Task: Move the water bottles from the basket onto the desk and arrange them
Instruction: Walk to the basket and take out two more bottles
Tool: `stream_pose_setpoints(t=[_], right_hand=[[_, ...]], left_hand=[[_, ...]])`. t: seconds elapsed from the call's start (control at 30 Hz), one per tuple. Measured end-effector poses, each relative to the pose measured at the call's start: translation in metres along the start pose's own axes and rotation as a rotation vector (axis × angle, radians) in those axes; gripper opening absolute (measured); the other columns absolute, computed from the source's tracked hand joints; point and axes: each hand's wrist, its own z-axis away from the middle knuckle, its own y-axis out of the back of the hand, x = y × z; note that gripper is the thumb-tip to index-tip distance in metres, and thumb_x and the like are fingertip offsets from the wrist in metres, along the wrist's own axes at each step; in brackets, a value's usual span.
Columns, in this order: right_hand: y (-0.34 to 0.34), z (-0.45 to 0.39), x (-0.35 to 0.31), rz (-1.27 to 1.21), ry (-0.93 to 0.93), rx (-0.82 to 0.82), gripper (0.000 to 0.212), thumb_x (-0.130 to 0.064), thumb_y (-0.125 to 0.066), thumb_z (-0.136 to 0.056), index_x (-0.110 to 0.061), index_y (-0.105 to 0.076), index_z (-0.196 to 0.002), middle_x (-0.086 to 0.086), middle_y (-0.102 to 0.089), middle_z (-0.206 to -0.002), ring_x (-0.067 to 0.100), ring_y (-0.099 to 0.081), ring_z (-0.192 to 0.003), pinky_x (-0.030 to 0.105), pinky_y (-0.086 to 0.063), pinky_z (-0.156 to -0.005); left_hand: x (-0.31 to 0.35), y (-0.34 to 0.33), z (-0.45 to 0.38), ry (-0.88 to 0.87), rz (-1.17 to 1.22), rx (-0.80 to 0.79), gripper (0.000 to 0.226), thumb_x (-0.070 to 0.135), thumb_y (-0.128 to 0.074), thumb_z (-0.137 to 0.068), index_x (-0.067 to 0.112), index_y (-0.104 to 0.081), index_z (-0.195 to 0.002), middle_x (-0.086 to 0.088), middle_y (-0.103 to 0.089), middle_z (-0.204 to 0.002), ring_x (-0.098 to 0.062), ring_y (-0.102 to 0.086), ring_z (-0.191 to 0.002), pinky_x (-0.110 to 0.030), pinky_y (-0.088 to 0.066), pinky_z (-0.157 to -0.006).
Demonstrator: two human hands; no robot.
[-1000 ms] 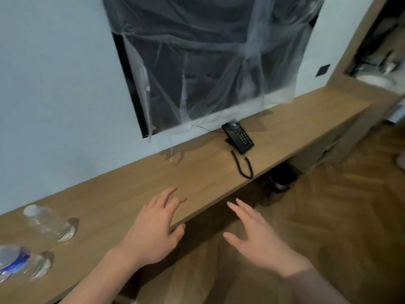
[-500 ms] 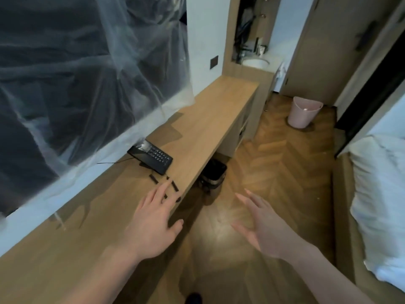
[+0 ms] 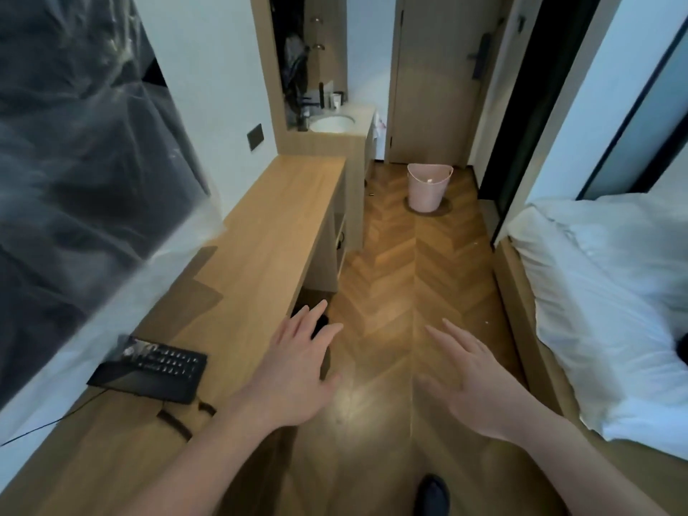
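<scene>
Two bare hands reach forward at waist height above a herringbone wood floor (image 3: 417, 255), palms down and fingers spread. The left hand (image 3: 298, 374) hangs at the front edge of the long wooden desk (image 3: 275, 225), its fingertips over the dark gap beneath it; the right hand (image 3: 473, 385) is extended over open floor, well apart from the left. Each grip is wide open and holds nothing, and neither hand touches the desk.

On the desk, just left of the left forearm, lies a black telephone (image 3: 152, 370) with its coiled cord (image 3: 182, 418) trailing toward the edge. Above it a dark screen wrapped in clear plastic sheeting (image 3: 85, 173) fills the wall. The rest of the desk top that shows carries no bottles.

A pink basket (image 3: 428, 186) stands on the floor at the far end of the passage, near a closed wooden door (image 3: 435, 76) and well away from both hands; a small pale object shows inside it, too small to identify as a water bottle. A washbasin (image 3: 331, 122) sits in the counter beyond the end of the desk. A bed with white bedding (image 3: 603, 292) runs along the right side. A dark shoe tip (image 3: 432, 493) shows at the bottom edge.
</scene>
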Motion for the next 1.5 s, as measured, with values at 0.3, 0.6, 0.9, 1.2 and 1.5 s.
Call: stream_pose_setpoints(t=[0.3,0.6,0.9,1.2,1.5], right_hand=[[0.081,-0.12,0.082,0.01,0.017,-0.004,0.084,-0.064,-0.052,-0.1,-0.041,-0.008,-0.168,-0.013,0.006,-0.176,0.021,0.006,-0.164,0.043,-0.009,-0.132],[0.157,-0.231,0.126,0.001,0.093,-0.041,0.082,-0.061,-0.055,-0.101,-0.042,-0.011,-0.167,-0.013,0.001,-0.176,0.02,0.001,-0.164,0.046,-0.014,-0.133],[0.197,-0.358,0.155,0.042,0.065,-0.055,0.084,-0.065,-0.052,-0.1,-0.044,-0.007,-0.167,-0.015,0.005,-0.176,0.018,0.004,-0.164,0.041,-0.01,-0.131],[0.248,-0.501,0.176,0.021,-0.033,0.003,0.083,-0.066,-0.054,-0.098,-0.048,-0.01,-0.166,-0.02,0.004,-0.174,0.014,0.002,-0.163,0.04,-0.014,-0.13],[0.304,-0.612,0.229,-0.025,-0.132,0.064,0.083,-0.066,-0.054,-0.099,-0.047,-0.01,-0.166,-0.019,0.005,-0.175,0.015,0.001,-0.163,0.041,-0.017,-0.13]], left_hand=[[0.043,0.011,-0.153,0.075,-0.03,0.006,0.071,0.054,-0.05,-0.102,0.039,-0.019,-0.163,0.012,0.01,-0.172,-0.018,0.005,-0.16,-0.044,-0.008,-0.131],[0.063,0.026,-0.256,0.195,0.019,0.063,0.07,0.058,-0.051,-0.1,0.044,-0.02,-0.161,0.018,0.008,-0.171,-0.014,0.004,-0.159,-0.045,-0.018,-0.13],[0.034,0.035,-0.388,0.207,0.018,0.092,0.072,0.06,-0.052,-0.099,0.045,-0.018,-0.161,0.016,0.01,-0.172,-0.013,0.009,-0.159,-0.043,-0.008,-0.13],[0.011,0.064,-0.578,0.038,-0.004,0.027,0.071,0.057,-0.051,-0.101,0.042,-0.018,-0.162,0.011,0.013,-0.172,-0.017,0.014,-0.159,-0.043,0.002,-0.13],[0.031,0.091,-0.76,-0.114,-0.033,-0.021,0.069,0.056,-0.054,-0.1,0.043,-0.023,-0.161,0.011,0.007,-0.173,-0.017,0.011,-0.16,-0.043,0.004,-0.129]])
